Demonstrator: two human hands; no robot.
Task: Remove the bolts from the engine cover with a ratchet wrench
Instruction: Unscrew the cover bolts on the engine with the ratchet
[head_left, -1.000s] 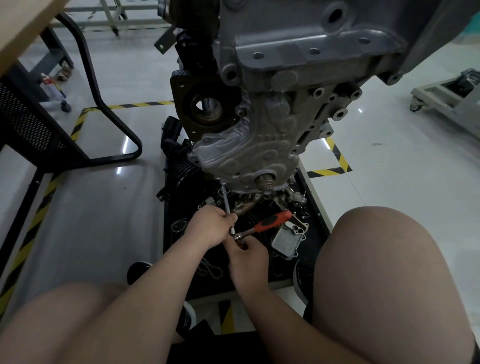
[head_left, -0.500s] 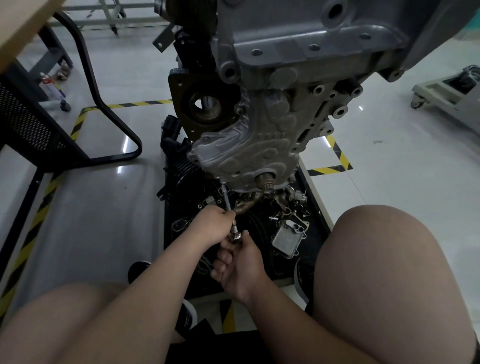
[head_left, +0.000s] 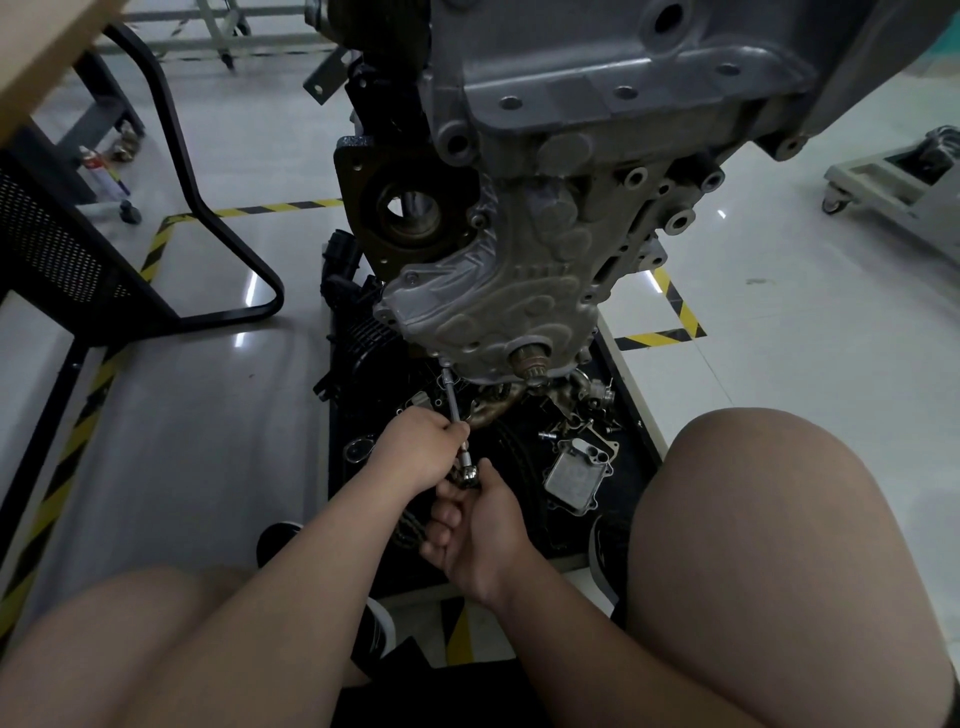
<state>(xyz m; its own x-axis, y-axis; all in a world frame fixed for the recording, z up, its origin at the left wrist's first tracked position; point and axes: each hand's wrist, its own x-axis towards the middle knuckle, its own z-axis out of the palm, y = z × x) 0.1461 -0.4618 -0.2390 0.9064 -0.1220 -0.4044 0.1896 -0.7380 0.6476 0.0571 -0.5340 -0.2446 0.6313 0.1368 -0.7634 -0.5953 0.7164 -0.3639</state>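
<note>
**Bottom-edge bolt in work, not out yet**

Extension bar (head_left: 453, 400) runs up to the engine cover's (head_left: 493, 317) lower left edge. Left hand (head_left: 418, 449) grip pinches the bar; right hand (head_left: 480, 525) grip is wrapped round the ratchet wrench (head_left: 469, 474). The cover is grey ribbed casting, mounted above the tray's (head_left: 345, 519) far edge. Rim bolts look mostly in place.

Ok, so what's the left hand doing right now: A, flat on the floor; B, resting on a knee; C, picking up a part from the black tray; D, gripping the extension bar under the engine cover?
D: the left hand is curled round the extension bar, which runs up to the lower edge of the engine cover; the right hand holds the ratchet wrench.
</note>
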